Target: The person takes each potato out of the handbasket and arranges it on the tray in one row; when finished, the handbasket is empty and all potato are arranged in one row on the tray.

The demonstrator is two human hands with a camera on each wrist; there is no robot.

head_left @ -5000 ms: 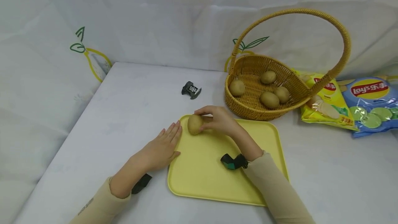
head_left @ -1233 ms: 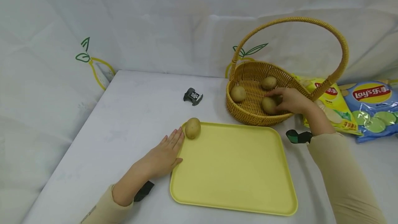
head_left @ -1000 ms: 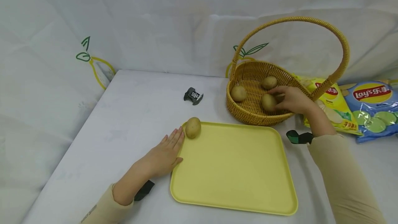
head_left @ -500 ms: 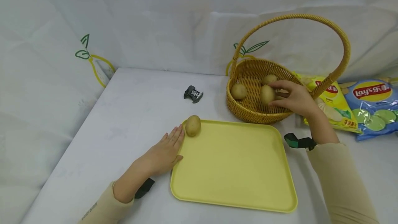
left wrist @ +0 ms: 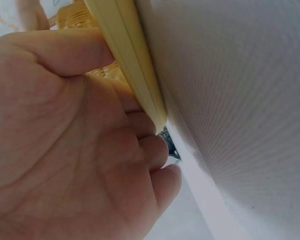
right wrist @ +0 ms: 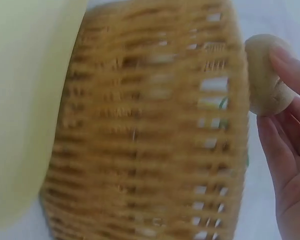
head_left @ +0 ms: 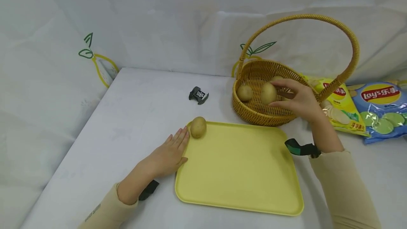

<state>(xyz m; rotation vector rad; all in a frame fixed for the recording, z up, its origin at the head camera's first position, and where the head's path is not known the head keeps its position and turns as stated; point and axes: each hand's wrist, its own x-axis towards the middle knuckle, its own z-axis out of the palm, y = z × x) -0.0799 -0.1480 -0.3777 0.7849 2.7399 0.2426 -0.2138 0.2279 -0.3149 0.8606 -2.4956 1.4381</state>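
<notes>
Yellow tray, left hand straight-fingered against it, one potato aboard, right hand pinching second potato

"Lay's 乐事" on a red banner, blue bag to the right of the right hand, "乐事" on a partly hidden red logo, yellow bag nearer that hand, white label with characters too small to read, black object beyond the left hand
</notes>
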